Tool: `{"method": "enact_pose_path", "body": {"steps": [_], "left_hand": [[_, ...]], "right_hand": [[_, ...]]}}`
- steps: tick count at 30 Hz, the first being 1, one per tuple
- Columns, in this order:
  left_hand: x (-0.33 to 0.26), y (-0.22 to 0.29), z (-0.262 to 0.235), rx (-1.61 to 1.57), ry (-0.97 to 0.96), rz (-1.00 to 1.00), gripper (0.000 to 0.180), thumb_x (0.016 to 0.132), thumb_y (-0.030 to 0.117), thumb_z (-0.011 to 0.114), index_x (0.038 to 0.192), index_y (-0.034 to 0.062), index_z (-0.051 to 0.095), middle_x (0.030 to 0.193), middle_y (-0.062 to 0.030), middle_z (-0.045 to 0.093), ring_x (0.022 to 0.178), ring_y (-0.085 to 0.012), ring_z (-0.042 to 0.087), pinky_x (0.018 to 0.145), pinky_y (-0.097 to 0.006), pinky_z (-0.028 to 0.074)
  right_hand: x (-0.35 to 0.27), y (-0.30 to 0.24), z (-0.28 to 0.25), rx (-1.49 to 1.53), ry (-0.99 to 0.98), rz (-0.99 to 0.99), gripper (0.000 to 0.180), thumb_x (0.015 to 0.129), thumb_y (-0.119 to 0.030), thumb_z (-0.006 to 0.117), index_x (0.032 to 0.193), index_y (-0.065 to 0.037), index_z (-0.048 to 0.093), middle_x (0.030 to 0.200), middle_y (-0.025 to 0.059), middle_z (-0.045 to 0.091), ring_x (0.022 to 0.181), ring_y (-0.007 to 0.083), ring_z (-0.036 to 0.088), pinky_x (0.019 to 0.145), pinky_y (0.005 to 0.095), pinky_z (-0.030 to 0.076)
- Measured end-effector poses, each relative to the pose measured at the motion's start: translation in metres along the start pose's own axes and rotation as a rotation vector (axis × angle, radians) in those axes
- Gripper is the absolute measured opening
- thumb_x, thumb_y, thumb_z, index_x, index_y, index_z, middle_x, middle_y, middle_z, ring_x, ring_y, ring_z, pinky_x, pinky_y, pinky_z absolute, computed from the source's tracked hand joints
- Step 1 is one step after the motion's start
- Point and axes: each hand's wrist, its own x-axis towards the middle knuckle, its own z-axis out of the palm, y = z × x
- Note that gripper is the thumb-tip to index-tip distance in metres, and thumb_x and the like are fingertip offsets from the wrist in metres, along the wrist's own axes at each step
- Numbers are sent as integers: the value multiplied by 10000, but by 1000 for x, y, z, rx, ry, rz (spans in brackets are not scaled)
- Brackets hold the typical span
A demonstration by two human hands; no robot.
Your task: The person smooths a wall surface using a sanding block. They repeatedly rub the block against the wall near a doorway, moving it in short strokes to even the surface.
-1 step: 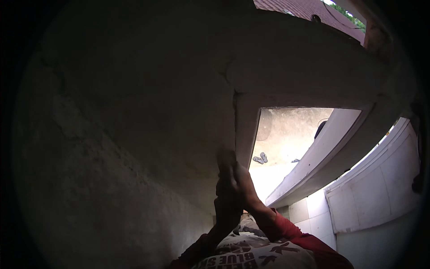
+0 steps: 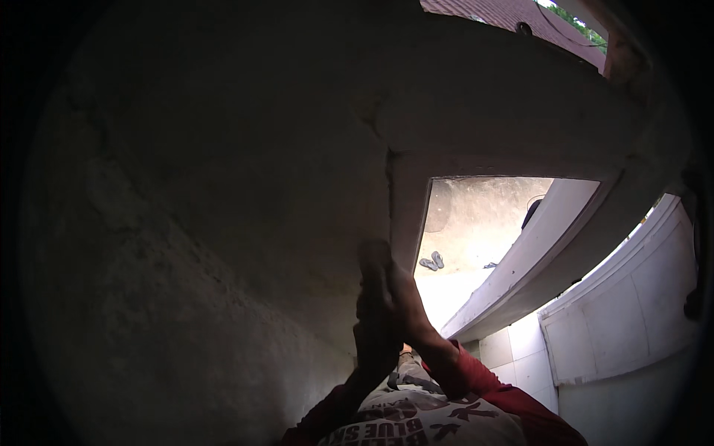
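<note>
My two hands are close together in front of my chest, beside the door frame (image 2: 405,208). My left hand (image 2: 375,320) is almost black in shadow, and its fingers blend into the dark. My right hand (image 2: 405,301) leans against it from the right, its edge lit, fingers closed together. A dark rounded shape (image 2: 375,253) tops the pair; whether it is fingertips or a held thing, I cannot make out. Whatever lies between the palms is hidden. Red sleeves cover both forearms.
A rough dark wall (image 2: 186,282) rises on the left. Bright daylight enters the doorway (image 2: 476,223); outside lie a pair of sandals (image 2: 431,261). A pale curved ledge (image 2: 513,282) runs along its right. White floor tiles (image 2: 513,360) and a whitish panel (image 2: 625,305) lie lower right.
My hands have shifted very slightly. The dark shape at their top sits a little higher. Otherwise the scene looks the same.
</note>
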Motion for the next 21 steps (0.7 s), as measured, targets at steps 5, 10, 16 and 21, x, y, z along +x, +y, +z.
{"method": "enact_pose_path", "body": {"steps": [5,10,16,21], "left_hand": [[-11,-17,10,69,-307,-125,836,803,120,795,1518,-4,381,1371,-251,542,1124,-336,669,797,-428,585],[-12,-18,9,-7,-48,24,798,785,126,811,1478,1,434,1295,-247,587,1069,-375,684,844,-440,580],[-6,-2,9,-135,-153,-226,501,775,169,827,1206,1,635,894,-177,699,865,-370,716,762,-474,574],[-5,0,13,-5,-105,5,435,808,156,803,1181,18,627,947,-193,704,890,-384,718,780,-477,577]], "right_hand": [[2,3,-3,-38,12,28,349,1098,-339,546,1058,6,573,746,39,615,620,134,633,546,320,531],[1,-3,-4,-121,-1,4,334,1114,-318,490,1071,8,551,728,63,591,595,141,623,532,323,514],[1,-3,-8,-45,-30,121,343,1120,-348,487,1090,-10,536,773,45,573,594,126,602,522,317,508],[1,-4,-12,-76,-52,-49,367,1114,-370,503,1094,-5,534,740,31,554,597,128,594,516,320,511]]}}
